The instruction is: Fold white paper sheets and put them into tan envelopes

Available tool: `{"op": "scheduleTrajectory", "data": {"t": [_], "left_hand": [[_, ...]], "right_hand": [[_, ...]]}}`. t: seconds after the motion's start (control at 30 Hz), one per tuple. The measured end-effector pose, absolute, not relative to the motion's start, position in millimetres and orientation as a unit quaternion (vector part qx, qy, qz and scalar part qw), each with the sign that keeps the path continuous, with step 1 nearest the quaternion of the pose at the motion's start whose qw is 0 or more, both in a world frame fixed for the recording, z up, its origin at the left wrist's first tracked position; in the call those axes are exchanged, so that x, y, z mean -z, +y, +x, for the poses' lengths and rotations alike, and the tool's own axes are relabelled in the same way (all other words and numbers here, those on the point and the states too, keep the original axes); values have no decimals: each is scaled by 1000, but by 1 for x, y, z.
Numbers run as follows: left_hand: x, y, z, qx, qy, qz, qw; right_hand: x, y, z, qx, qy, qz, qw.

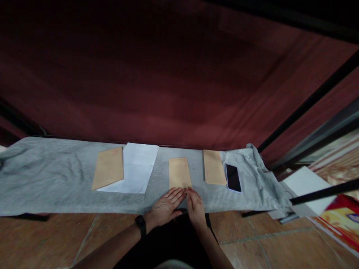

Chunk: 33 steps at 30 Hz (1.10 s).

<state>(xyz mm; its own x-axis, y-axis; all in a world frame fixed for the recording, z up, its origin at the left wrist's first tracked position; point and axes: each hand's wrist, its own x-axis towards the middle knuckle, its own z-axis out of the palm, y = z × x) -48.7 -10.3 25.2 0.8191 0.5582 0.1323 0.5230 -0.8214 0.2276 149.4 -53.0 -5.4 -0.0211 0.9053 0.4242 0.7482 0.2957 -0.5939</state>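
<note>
A tan paper envelope (180, 172) lies on the grey cloth in front of me. My left hand (166, 207) rests on its near edge with the fingers stretched out flat and nothing gripped. At the envelope's near right corner, my right hand (196, 209) has its fingers bent and close together on the paper edge. The two hands' fingertips almost meet there, hiding the envelope's near edge. Left of them, another tan envelope (109, 169) overlaps white paper sheets (138, 168). To the right are more tan envelopes or a single one (214, 168), beside a dark-screened phone (233, 178).
The grey cloth (64, 175) covers a long narrow surface against a dark red panel (168, 93). Black metal bars (305, 106) slant along the right. A white board (310, 190) and a red and yellow package (340, 220) are at lower right, above tiled floor (238, 250).
</note>
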Motion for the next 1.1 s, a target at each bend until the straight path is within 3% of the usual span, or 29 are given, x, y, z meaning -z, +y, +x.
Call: {"op": "scheduleTrajectory", "data": {"t": [0.23,0.43,0.63,0.87,1.1], "left_hand": [[-28,-10,-49,-81,275,955,70],[-30,-11,-49,-80,271,956,74],[-35,-14,-52,-86,269,956,78],[-16,-29,-60,-149,319,935,33],[-13,-31,-48,-81,378,922,-15]], "right_hand": [[-8,12,138,-127,-783,-566,222],[-12,69,124,-81,-750,-637,158],[-10,78,124,-52,-721,-666,184],[13,-2,147,6,-737,-631,242],[12,-58,160,-1,-726,-617,305]]}}
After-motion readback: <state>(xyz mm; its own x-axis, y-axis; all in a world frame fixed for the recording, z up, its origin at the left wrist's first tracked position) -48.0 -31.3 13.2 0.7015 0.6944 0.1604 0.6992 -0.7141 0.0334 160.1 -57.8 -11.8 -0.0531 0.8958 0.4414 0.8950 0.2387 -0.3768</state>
